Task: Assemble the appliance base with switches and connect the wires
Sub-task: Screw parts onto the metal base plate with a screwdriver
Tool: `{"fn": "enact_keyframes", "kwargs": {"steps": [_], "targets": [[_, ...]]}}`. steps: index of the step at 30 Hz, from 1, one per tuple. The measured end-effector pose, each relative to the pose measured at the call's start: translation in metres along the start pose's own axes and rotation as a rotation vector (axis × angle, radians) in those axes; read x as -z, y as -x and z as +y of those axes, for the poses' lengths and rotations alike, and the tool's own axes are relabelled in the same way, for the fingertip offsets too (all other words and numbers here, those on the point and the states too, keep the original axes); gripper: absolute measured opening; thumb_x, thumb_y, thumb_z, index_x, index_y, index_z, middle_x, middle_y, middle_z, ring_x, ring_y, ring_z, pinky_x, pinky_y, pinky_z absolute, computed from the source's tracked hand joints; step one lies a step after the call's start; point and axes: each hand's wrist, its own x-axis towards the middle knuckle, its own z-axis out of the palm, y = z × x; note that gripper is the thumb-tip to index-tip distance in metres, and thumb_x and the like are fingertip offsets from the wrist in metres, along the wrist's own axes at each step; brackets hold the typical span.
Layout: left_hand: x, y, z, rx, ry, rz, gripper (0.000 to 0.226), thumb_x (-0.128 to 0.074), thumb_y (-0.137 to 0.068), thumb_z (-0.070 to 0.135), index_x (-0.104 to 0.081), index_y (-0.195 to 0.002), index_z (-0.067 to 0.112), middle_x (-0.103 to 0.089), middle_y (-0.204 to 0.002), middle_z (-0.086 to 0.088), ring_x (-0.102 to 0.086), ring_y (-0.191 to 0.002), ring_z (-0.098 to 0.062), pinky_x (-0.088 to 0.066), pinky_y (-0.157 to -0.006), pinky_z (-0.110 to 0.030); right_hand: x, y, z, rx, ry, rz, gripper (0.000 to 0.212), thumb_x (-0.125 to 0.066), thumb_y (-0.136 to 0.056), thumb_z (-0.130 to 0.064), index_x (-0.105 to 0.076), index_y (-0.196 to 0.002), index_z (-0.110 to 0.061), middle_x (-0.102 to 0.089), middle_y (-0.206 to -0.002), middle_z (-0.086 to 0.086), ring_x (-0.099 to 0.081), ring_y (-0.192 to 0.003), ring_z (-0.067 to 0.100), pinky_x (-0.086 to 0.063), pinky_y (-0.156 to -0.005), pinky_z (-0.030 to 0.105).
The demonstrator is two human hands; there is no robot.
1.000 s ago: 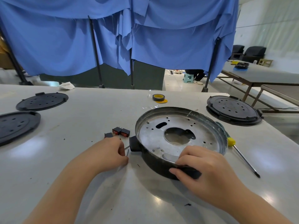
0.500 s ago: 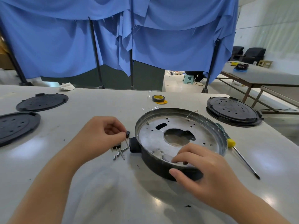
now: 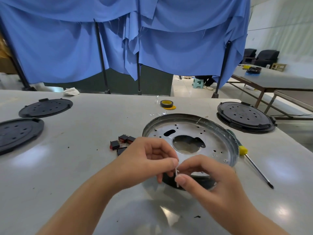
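Both hands up over the near edge of the base (image 3: 191, 138), meeting in the middle. Left hand (image 3: 145, 160) pinching a small metal pin (image 3: 176, 175) between thumb and fingertips, other fingers curled in. Right hand (image 3: 211, 182) pinching the same pin from the other side, thumb pressed right against it. Too small to say exactly what sort of fastener it is.

Base sitting flat on the white table (image 3: 67, 167), right of centre, shiny metal plate facing up with a big hole in the middle, black rim showing under the hands. Little cluster of black and red switches (image 3: 122, 142) lying just left of it, not fitted. Yellow-handled screwdriver (image 3: 254, 167) lying just right of the base. Roll of tape (image 3: 166, 104) beyond it on the far side. Black round covers (image 3: 45, 107) off to the far left, another stack (image 3: 245, 116) far right.
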Motion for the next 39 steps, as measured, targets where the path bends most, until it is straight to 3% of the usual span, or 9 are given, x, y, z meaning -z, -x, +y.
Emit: {"fn": "enact_keyframes", "kwargs": {"steps": [6, 10, 13, 18, 22, 25, 32, 39], "targets": [[-0.003, -0.001, -0.004, -0.030, 0.003, 0.000, 0.002, -0.073, -0.078, 0.015, -0.074, -0.079, 0.017, -0.072, -0.071, -0.005, -0.067, -0.064, -0.014, -0.051, -0.053, -0.022, 0.001, 0.001, 0.002, -0.102, -0.041, 0.043, 0.022, -0.077, -0.069, -0.031, -0.061, -0.084, -0.031, -0.071, -0.074, -0.008, -0.070, -0.073, 0.010, -0.052, -0.067, 0.016], [0.000, -0.001, -0.001, -0.035, -0.008, 0.015, 0.006, -0.078, -0.075, 0.020, -0.076, -0.081, 0.022, -0.075, -0.076, -0.005, -0.071, -0.070, -0.014, -0.052, -0.055, -0.020, 0.002, 0.001, 0.007, -0.103, -0.026, 0.044, 0.032, -0.071, -0.075, -0.027, -0.056, -0.100, -0.039, -0.070, -0.077, -0.009, -0.069, -0.079, 0.012, -0.052, -0.071, 0.019], [0.016, 0.000, 0.002, -0.046, -0.111, 0.162, 0.005, -0.077, -0.076, 0.023, -0.076, -0.081, 0.021, -0.074, -0.072, -0.003, -0.068, -0.062, -0.009, -0.050, -0.052, -0.018, 0.006, 0.001, 0.011, -0.058, 0.025, 0.094, 0.032, -0.068, -0.079, -0.023, -0.061, -0.106, -0.038, -0.067, -0.082, -0.011, -0.068, -0.082, 0.012, -0.049, -0.071, 0.012], [0.056, -0.002, -0.014, 0.112, -0.432, 0.460, 0.012, -0.071, -0.084, 0.020, -0.073, -0.072, 0.018, -0.072, -0.066, 0.001, -0.065, -0.058, -0.010, -0.046, -0.048, -0.015, 0.016, -0.005, 0.013, 0.075, 0.207, 0.089, 0.006, -0.069, -0.082, -0.023, -0.066, -0.087, -0.026, -0.065, -0.082, -0.010, -0.065, -0.081, 0.011, -0.051, -0.072, 0.026], [0.072, -0.002, -0.033, 0.288, -0.739, 0.393, 0.007, -0.071, -0.082, 0.024, -0.070, -0.075, 0.025, -0.069, -0.071, 0.006, -0.063, -0.063, -0.006, -0.046, -0.060, -0.019, 0.020, -0.005, 0.016, 0.045, 0.258, 0.121, 0.007, -0.063, -0.084, -0.021, -0.067, -0.087, -0.026, -0.066, -0.080, -0.014, -0.065, -0.079, 0.008, -0.050, -0.070, 0.018], [0.077, 0.000, -0.039, 0.396, -0.935, 0.302, 0.004, -0.069, -0.081, 0.028, -0.066, -0.082, 0.028, -0.066, -0.083, 0.010, -0.057, -0.068, -0.001, -0.038, -0.056, -0.016, 0.021, -0.004, 0.021, -0.001, 0.314, 0.094, 0.014, -0.066, -0.087, -0.017, -0.066, -0.087, -0.031, -0.066, -0.076, -0.016, -0.065, -0.077, 0.006, -0.050, -0.068, 0.019], [0.080, 0.002, -0.043, 0.560, -1.027, 0.186, 0.011, -0.071, -0.081, 0.033, -0.062, -0.085, 0.028, -0.061, -0.092, 0.009, -0.059, -0.082, -0.008, -0.045, -0.066, -0.020, 0.022, -0.003, 0.022, -0.002, 0.404, 0.011, 0.016, -0.055, -0.084, -0.020, -0.065, -0.088, -0.033, -0.062, -0.075, -0.015, -0.063, -0.076, 0.010, -0.052, -0.067, 0.033], [0.077, 0.001, -0.043, 0.552, -1.029, 0.190, 0.007, -0.070, -0.082, 0.031, -0.066, -0.083, 0.025, -0.062, -0.089, 0.010, -0.058, -0.078, -0.005, -0.045, -0.062, -0.018, 0.023, -0.003, 0.016, -0.024, 0.512, -0.107, 0.017, -0.047, -0.088, -0.030, -0.063, -0.086, -0.033, -0.060, -0.080, -0.016, -0.059, -0.076, 0.008, -0.051, -0.062, 0.033]]}}
